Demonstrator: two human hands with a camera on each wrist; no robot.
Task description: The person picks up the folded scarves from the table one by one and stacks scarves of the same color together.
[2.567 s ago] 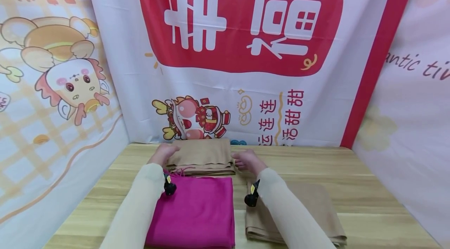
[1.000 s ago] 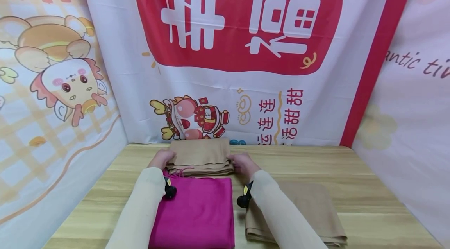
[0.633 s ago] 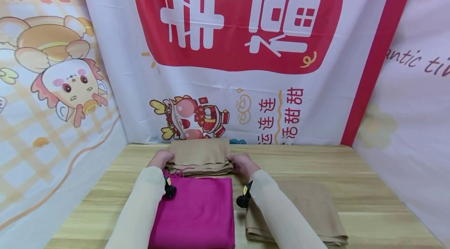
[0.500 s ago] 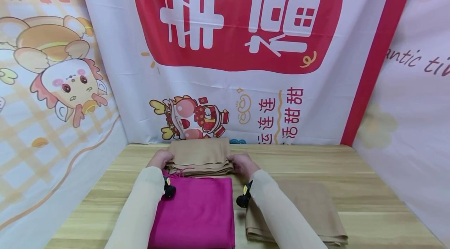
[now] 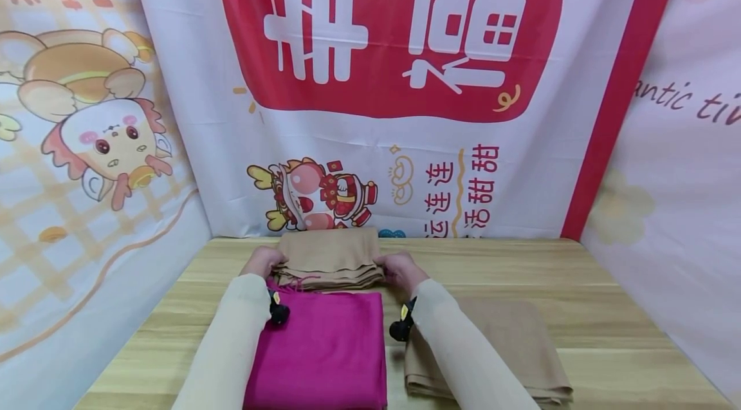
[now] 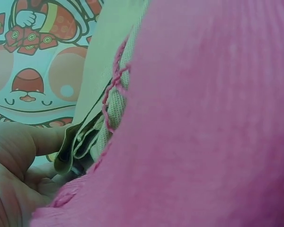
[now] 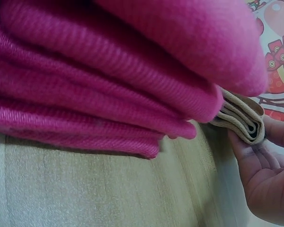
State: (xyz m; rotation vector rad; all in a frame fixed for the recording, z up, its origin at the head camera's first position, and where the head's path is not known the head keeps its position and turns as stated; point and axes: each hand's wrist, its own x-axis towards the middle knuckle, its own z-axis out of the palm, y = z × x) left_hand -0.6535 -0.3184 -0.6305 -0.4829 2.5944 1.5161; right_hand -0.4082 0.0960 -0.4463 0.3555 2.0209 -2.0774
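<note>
A folded tan cloth (image 5: 330,252) lies in several layers at the back of the table, against the printed backdrop. My left hand (image 5: 263,260) holds its left end; in the left wrist view the thumb (image 6: 42,139) lies on top and the fingers reach under the fold. At the right end my right hand (image 5: 401,268) grips the layers, thumb above and fingers below, as the right wrist view shows. Just in front lies a folded magenta scarf (image 5: 324,345) with thin fringe strands (image 5: 298,282) touching the tan cloth's front edge. It fills much of both wrist views.
A second folded tan cloth (image 5: 515,345) lies at the front right, partly under my right forearm. The wooden table (image 5: 608,326) ends at printed fabric walls on the left, back and right. Small black wrist cameras (image 5: 279,313) sit on both wrists.
Since the earliest frame my right hand has moved left and in onto the tan cloth's right end, which it now grips. Over the last second both hands have stayed almost still.
</note>
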